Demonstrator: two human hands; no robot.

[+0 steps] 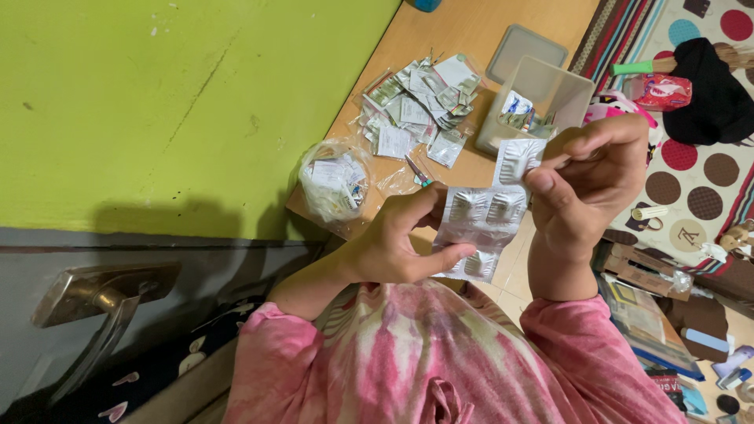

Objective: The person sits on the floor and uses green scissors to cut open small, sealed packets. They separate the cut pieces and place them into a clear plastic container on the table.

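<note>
Blister-pack strips (481,224) of silver foil are hanging between both hands above the wooden tabletop's (463,27) near edge. Going from the left, a knotted plastic bag (336,183) is lying by that edge, the left hand (400,243) is pinching the larger strip, and the right hand (585,177) is gripping the upper piece.

You've got a lime-green wall (157,102) on the left, grey door (47,345) with metal lever handle (102,302) below it, wooden table (463,31), polka-dot rug (707,180) on the floor, even light.
</note>
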